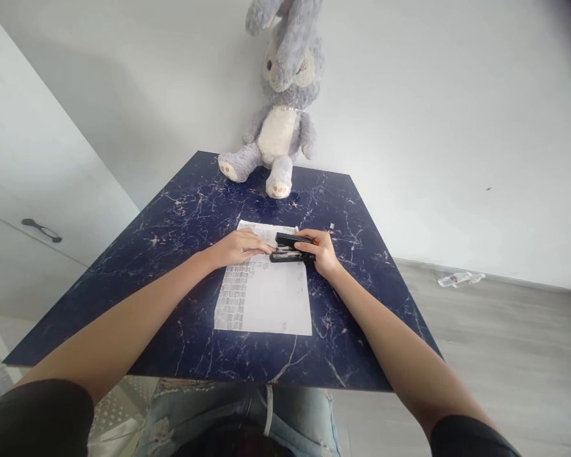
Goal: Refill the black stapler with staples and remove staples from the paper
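A black stapler lies over the upper right part of a printed white sheet of paper, its jaws pointing left and its top arm raised from the base. My right hand grips the stapler's rear end, thumb and fingers wrapped around it. From the left, my left hand reaches across the paper with its fingers drawn together. Its fingertips meet the stapler's front end, and what they pinch there is too small to make out. Dense grey print runs down the sheet's left side.
The paper rests on a dark blue marble-patterned table. At the back edge sits a grey plush rabbit against the wall. A small pale piece lies beyond my right hand. Clear plastic packaging is on the floor at right.
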Action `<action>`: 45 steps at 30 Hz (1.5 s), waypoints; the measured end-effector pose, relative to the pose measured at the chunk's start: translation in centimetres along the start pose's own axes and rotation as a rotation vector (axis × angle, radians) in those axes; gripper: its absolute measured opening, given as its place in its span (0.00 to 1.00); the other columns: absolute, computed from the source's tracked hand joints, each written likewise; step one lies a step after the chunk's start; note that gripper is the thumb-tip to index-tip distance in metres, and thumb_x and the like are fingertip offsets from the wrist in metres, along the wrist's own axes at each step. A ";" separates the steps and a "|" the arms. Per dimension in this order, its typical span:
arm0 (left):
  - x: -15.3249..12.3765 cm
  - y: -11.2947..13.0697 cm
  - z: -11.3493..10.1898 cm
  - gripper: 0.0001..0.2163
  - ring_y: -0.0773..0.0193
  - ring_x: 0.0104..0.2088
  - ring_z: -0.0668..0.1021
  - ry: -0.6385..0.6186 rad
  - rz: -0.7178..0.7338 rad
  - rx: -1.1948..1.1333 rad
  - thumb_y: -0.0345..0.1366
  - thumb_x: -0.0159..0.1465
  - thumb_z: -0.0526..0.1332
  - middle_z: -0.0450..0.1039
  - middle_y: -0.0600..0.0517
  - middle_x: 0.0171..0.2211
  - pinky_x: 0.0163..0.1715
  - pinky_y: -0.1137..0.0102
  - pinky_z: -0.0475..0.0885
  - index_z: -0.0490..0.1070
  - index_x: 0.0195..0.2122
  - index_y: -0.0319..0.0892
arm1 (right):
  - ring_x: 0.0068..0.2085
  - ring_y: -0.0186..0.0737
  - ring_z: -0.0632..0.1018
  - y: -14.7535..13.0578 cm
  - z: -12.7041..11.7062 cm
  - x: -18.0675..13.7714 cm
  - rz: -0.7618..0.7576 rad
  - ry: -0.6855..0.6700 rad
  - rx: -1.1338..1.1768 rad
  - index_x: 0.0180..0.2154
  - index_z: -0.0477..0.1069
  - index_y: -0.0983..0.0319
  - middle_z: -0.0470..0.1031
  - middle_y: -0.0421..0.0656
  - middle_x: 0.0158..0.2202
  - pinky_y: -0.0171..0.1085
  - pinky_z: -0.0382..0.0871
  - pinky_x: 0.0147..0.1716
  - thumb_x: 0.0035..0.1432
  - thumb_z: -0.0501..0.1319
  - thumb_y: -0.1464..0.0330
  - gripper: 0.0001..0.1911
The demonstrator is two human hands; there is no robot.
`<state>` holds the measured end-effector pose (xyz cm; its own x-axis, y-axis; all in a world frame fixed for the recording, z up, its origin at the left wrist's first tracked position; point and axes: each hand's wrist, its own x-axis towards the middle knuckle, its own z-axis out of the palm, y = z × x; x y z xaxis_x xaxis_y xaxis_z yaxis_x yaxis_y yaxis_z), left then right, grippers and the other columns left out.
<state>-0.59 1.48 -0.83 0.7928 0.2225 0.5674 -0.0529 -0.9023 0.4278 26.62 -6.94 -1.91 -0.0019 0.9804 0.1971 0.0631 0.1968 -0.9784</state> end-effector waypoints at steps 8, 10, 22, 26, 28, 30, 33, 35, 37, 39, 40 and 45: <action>0.0 0.0 0.1 0.10 0.63 0.37 0.83 0.026 0.015 0.012 0.35 0.71 0.62 0.84 0.50 0.43 0.45 0.65 0.74 0.81 0.49 0.49 | 0.34 0.42 0.77 0.1 0.0 0.0 -0.028 -0.028 0.035 0.37 0.81 0.60 0.79 0.41 0.33 0.38 0.67 0.35 0.52 0.72 0.59 0.13; 0.0 0.0 0.1 0.10 0.64 0.37 0.83 0.043 0.021 0.015 0.34 0.71 0.62 0.84 0.51 0.43 0.45 0.65 0.74 0.81 0.48 0.49 | 0.35 0.42 0.78 0.1 0.0 -0.1 -0.033 -0.037 0.032 0.37 0.81 0.60 0.79 0.41 0.33 0.39 0.67 0.36 0.52 0.72 0.59 0.14; 0.3 0.4 0.2 0.08 0.65 0.36 0.83 0.088 -0.004 0.028 0.36 0.71 0.62 0.84 0.52 0.40 0.44 0.66 0.75 0.82 0.45 0.49 | 0.35 0.41 0.76 -0.4 0.2 -0.2 -0.067 -0.047 -0.043 0.39 0.81 0.60 0.79 0.42 0.34 0.38 0.67 0.36 0.53 0.72 0.56 0.16; 0.4 0.5 0.1 0.08 0.65 0.35 0.83 0.095 -0.006 0.030 0.36 0.71 0.62 0.84 0.53 0.39 0.45 0.66 0.75 0.82 0.44 0.49 | 0.35 0.41 0.76 -0.5 0.3 -0.2 -0.084 -0.062 -0.038 0.40 0.81 0.60 0.78 0.42 0.35 0.38 0.68 0.36 0.54 0.72 0.57 0.16; 0.4 0.5 0.1 0.08 0.65 0.35 0.83 0.094 -0.004 0.040 0.36 0.71 0.62 0.84 0.53 0.38 0.44 0.65 0.75 0.82 0.43 0.49 | 0.35 0.41 0.76 -0.5 0.3 -0.2 -0.085 -0.072 -0.032 0.40 0.81 0.60 0.78 0.42 0.34 0.38 0.68 0.35 0.55 0.72 0.57 0.16; 0.5 0.5 0.2 0.08 0.65 0.35 0.83 0.100 0.002 0.050 0.35 0.71 0.62 0.84 0.53 0.38 0.44 0.65 0.75 0.82 0.43 0.49 | 0.35 0.42 0.76 -0.5 0.3 -0.2 -0.084 -0.070 -0.037 0.40 0.81 0.60 0.79 0.42 0.35 0.38 0.68 0.36 0.55 0.72 0.56 0.16; 0.5 0.6 0.3 0.07 0.65 0.35 0.83 0.114 0.008 0.051 0.34 0.70 0.63 0.84 0.54 0.38 0.44 0.65 0.74 0.82 0.43 0.48 | 0.35 0.42 0.76 -0.5 0.3 -0.2 -0.087 -0.055 -0.054 0.40 0.81 0.60 0.78 0.42 0.35 0.39 0.69 0.36 0.54 0.72 0.55 0.17; 0.6 0.7 0.4 0.07 0.65 0.36 0.84 0.116 0.001 0.045 0.34 0.70 0.63 0.84 0.54 0.38 0.45 0.65 0.74 0.82 0.43 0.48 | 0.35 0.43 0.77 -0.5 0.3 -0.2 -0.078 -0.053 -0.064 0.40 0.81 0.60 0.78 0.42 0.34 0.39 0.69 0.36 0.54 0.72 0.54 0.18; 0.7 0.8 0.4 0.07 0.65 0.36 0.84 0.114 -0.005 0.048 0.34 0.70 0.63 0.84 0.54 0.38 0.45 0.65 0.74 0.82 0.43 0.48 | 0.35 0.43 0.77 -0.5 0.4 -0.2 -0.072 -0.050 -0.067 0.40 0.81 0.60 0.79 0.42 0.34 0.39 0.70 0.37 0.53 0.72 0.53 0.19; 0.7 0.9 0.4 0.07 0.65 0.36 0.84 0.117 -0.006 0.063 0.35 0.70 0.63 0.84 0.54 0.38 0.45 0.66 0.73 0.81 0.42 0.48 | 0.35 0.43 0.77 -0.5 0.4 -0.2 -0.076 -0.050 -0.062 0.40 0.81 0.60 0.79 0.42 0.35 0.39 0.70 0.37 0.53 0.73 0.53 0.19; 0.7 0.9 0.4 0.07 0.65 0.37 0.84 0.120 -0.006 0.073 0.35 0.70 0.62 0.84 0.54 0.38 0.45 0.66 0.73 0.81 0.41 0.47 | 0.35 0.43 0.77 -0.5 0.4 -0.3 -0.078 -0.052 -0.061 0.40 0.81 0.60 0.79 0.42 0.35 0.39 0.70 0.37 0.53 0.73 0.53 0.19; 0.8 0.9 0.7 0.07 0.66 0.35 0.83 0.120 0.002 0.109 0.35 0.71 0.62 0.84 0.54 0.37 0.43 0.66 0.72 0.80 0.39 0.46 | 0.34 0.42 0.77 -0.6 0.6 -0.3 -0.085 -0.070 -0.068 0.40 0.81 0.60 0.79 0.42 0.35 0.39 0.69 0.35 0.53 0.72 0.53 0.19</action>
<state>0.38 0.60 -0.51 0.7138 0.2571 0.6514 0.0168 -0.9362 0.3511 26.02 -7.35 -1.44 -0.0795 0.9589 0.2724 0.1275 0.2808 -0.9512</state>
